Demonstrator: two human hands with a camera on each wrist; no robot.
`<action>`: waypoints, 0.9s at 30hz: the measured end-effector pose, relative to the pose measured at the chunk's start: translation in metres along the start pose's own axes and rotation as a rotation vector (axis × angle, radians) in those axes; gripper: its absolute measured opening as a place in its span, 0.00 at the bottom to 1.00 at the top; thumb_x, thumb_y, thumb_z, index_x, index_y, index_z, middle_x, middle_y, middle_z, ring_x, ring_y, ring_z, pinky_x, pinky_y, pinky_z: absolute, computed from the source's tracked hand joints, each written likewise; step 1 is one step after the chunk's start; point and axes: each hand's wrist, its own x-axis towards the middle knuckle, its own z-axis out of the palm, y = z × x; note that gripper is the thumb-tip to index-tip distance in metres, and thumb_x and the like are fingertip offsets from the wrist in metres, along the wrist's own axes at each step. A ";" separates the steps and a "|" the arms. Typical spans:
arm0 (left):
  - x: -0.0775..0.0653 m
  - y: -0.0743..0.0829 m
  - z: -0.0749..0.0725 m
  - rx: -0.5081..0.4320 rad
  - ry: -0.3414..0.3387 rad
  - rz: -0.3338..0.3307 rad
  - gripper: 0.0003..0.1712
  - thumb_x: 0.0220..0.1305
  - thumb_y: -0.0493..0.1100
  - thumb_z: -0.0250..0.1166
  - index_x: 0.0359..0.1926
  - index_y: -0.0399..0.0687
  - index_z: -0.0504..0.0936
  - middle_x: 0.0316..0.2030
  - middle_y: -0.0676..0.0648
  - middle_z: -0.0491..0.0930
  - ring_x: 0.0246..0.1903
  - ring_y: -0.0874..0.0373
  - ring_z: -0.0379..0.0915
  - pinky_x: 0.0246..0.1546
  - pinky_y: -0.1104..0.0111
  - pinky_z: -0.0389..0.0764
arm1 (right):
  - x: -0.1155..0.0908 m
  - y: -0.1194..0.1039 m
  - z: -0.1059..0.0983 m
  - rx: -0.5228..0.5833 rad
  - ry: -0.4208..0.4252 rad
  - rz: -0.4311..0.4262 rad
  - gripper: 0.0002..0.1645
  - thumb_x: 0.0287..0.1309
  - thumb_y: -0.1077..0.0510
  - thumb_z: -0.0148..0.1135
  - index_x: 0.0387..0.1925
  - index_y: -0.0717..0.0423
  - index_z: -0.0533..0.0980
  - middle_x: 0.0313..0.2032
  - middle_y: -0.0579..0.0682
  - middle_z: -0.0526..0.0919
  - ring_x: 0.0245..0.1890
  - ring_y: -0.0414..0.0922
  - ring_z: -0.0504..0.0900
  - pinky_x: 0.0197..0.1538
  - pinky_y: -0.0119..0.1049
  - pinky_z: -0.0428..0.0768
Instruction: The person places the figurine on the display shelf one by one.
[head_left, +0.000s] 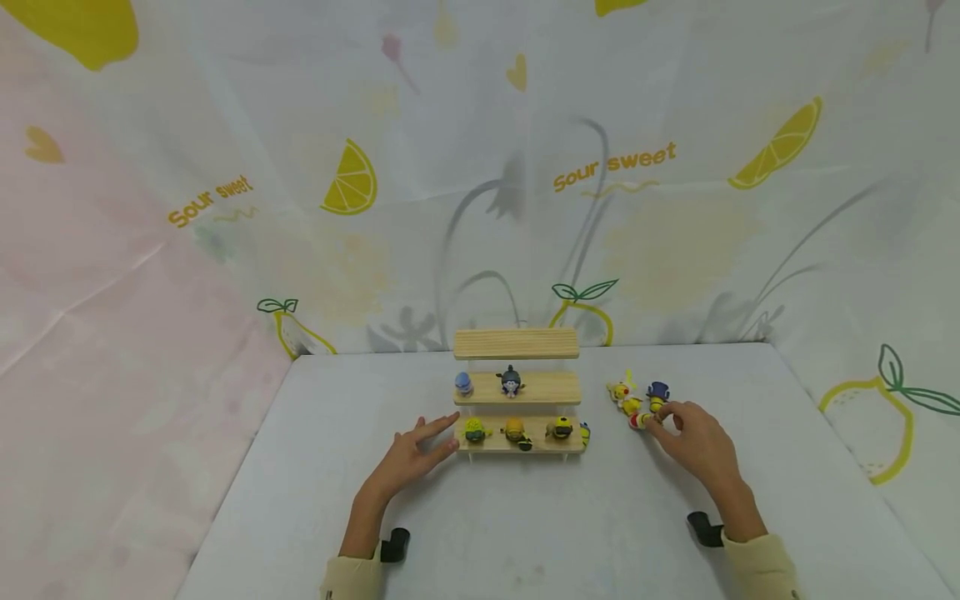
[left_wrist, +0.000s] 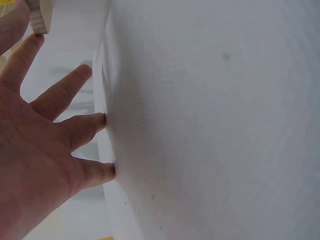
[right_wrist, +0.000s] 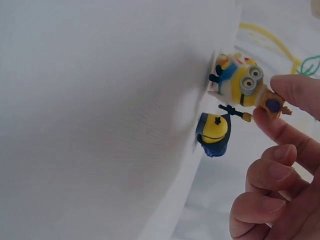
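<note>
My right hand (head_left: 701, 446) is at the right of the table, pinching a minion figurine (right_wrist: 245, 82) between thumb and index finger. That figurine has grey goggles and a brown top piece, which the fingertips grip. Close beside it lies a yellow figurine with a dark blue hat (head_left: 657, 393). Another yellow figurine (head_left: 626, 398) is just behind. My left hand (head_left: 408, 458) has its fingers spread at the left end of a three-tier wooden shelf (head_left: 517, 342). In the left wrist view a fingertip touches the wooden board (left_wrist: 40, 19), and lower fingertips meet the white tabletop.
On the bottom tier are a green-yellow figurine (head_left: 474, 430), an orange one (head_left: 515, 430) and a yellow-black one (head_left: 561, 427). A blue figurine (head_left: 463, 383) and a dark-haired one (head_left: 511, 382) occupy the middle tier. A yellow-blue figurine (head_left: 586, 434) is at the shelf's right end.
</note>
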 end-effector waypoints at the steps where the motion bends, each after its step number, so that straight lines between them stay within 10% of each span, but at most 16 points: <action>1: 0.000 0.000 0.000 0.000 -0.001 0.001 0.30 0.58 0.63 0.60 0.62 0.67 0.71 0.60 0.50 0.70 0.66 0.38 0.46 0.54 0.31 0.31 | 0.000 0.000 0.000 0.003 0.006 -0.001 0.17 0.55 0.44 0.63 0.33 0.53 0.78 0.24 0.48 0.69 0.21 0.44 0.65 0.19 0.35 0.61; 27: 0.000 0.003 -0.001 0.037 0.004 0.000 0.31 0.58 0.65 0.60 0.62 0.68 0.71 0.59 0.50 0.70 0.65 0.37 0.47 0.55 0.31 0.32 | 0.004 -0.019 -0.012 0.077 0.181 -0.132 0.17 0.53 0.43 0.66 0.24 0.50 0.75 0.19 0.44 0.62 0.18 0.42 0.60 0.19 0.33 0.57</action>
